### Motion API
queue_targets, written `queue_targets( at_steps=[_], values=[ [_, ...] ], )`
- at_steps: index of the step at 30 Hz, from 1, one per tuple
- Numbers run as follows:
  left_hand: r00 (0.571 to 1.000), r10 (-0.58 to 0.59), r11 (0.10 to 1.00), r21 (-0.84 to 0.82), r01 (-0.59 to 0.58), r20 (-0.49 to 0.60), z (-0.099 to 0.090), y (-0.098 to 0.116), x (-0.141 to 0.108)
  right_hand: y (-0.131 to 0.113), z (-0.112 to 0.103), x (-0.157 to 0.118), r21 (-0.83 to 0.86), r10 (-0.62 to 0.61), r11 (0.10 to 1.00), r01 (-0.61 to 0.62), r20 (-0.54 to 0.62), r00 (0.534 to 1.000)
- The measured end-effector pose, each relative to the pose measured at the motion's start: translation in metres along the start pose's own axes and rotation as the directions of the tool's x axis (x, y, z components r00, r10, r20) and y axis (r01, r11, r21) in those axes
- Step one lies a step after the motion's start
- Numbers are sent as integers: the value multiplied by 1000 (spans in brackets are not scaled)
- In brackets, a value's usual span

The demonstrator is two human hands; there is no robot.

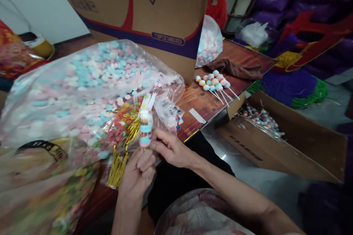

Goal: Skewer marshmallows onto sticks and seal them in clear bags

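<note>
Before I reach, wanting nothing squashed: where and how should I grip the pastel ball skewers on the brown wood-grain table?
Probably pinch the pastel ball skewers by their projecting white sticks, coming from the table's edge, since they point that way.

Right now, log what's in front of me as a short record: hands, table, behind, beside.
Left hand: holds a wrapped pastel stack at its base
Right hand: fingertips by that base; grip unclear
Table: large clear bag of pastel pieces, gold strips, several skewers
Behind: large printed carton
Beside table: open cardboard box, pastel items inside
</note>
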State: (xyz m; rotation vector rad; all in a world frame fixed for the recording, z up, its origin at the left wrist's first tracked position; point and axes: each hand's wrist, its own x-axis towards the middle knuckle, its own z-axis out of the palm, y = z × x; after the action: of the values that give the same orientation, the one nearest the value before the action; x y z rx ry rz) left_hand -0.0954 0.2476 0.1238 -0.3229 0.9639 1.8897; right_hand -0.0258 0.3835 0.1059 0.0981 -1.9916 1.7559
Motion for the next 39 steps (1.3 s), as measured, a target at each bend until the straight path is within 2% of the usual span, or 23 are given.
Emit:
queue_targets(
  at_steps=[2,4,6,7,8,10,12,14,17,20,24,26,28,31,33,36,39],
  values=[
    [998,50,985,168,-44,-30,3,-4,-4,1,-2,-6,-156,-68,985,75,46,997],
    [968,243,909,362,-207,-57,9,-15,-5,3,1,-11,-308,-118,944,115,11,993],
    [875,482,760,518,-393,-43,14,-28,-3,3,4,-16,-405,-100,912,64,-68,993],
    [828,560,684,573,-451,-17,15,-34,-1,1,5,-17,-432,-68,902,15,-106,992],
    [793,609,621,614,-487,14,15,-40,0,-2,4,-18,-446,-28,894,-35,-134,991],
    [764,642,547,663,-511,60,13,-46,3,-9,0,-19,-431,60,895,-118,-147,987],
    [773,632,553,668,-498,53,12,-47,4,-14,-8,-20,-373,133,912,-171,-124,983],
    [830,558,665,597,-448,0,13,-44,6,-13,-15,-21,-320,148,930,-179,-121,982],
    [938,340,878,379,-292,-63,17,-34,10,-4,-19,-27,-351,21,934,-70,-141,990],
    [983,163,970,195,-143,-86,19,-26,15,8,-19,-32,-519,-170,849,94,-101,980],
    [993,34,999,28,-31,-117,19,-23,15,14,-21,-29,-682,-402,677,276,-28,915],
    [995,29,999,-18,-31,-101,20,-26,12,13,-20,-25,-705,-461,639,307,-32,887],
    [994,75,997,-27,-77,-75,22,-32,10,11,-15,-22,-720,-476,628,295,-57,878],
    [974,200,980,22,-198,-104,26,-41,12,9,-6,-21,-723,-437,665,189,-171,883],
    [969,223,974,71,-216,-103,29,-44,17,7,-3,-24,-692,-374,714,107,-248,893],
    [984,176,976,125,-176,15,35,-43,21,-3,-9,-33,-589,-261,807,42,-293,920],
    [960,229,939,224,-262,162,43,-42,15,-19,-24,-45,-471,-162,882,-15,-333,929]
  ],
)
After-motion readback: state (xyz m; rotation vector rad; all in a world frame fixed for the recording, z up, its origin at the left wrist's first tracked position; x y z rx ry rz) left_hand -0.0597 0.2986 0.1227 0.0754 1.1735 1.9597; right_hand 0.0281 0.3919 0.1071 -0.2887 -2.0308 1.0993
